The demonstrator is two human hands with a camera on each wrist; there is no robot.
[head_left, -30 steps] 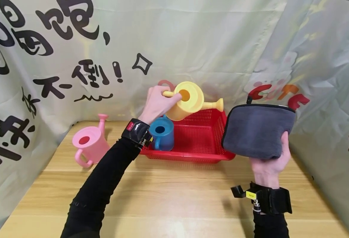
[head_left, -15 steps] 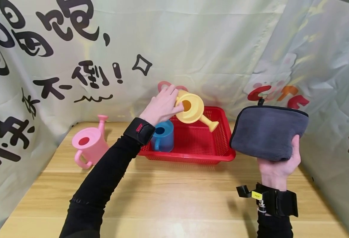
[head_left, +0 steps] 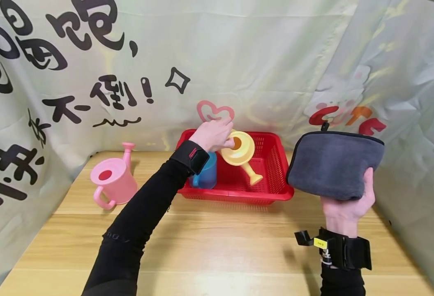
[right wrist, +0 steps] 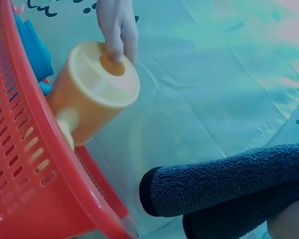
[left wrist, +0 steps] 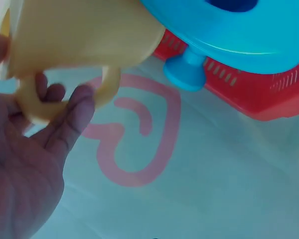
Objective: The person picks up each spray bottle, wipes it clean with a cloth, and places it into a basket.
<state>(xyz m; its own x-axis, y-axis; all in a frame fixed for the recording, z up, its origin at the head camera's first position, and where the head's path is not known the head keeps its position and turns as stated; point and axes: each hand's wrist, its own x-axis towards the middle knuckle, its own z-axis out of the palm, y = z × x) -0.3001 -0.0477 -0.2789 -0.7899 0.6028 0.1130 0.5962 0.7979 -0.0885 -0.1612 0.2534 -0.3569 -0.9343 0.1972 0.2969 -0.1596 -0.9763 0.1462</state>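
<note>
My left hand grips a yellow toy watering can by its handle, fingers curled round it in the left wrist view. The can is held in the red plastic basket, near its back, with its spout slanting down to the front right. Beside it in the basket stands a blue watering can, partly covered by my left hand. On the right, my right hand holds a folded dark grey cloth with black edging up off the table, the thumb along its side.
A pink watering can stands on the wooden table, left of the basket. Behind and at the sides hangs a pale printed curtain close to the basket's back rim.
My left hand has lowered the yellow watering can toward the basket, and its spout has swung from pointing right to pointing down. The right hand with the cloth has shifted slightly right.
</note>
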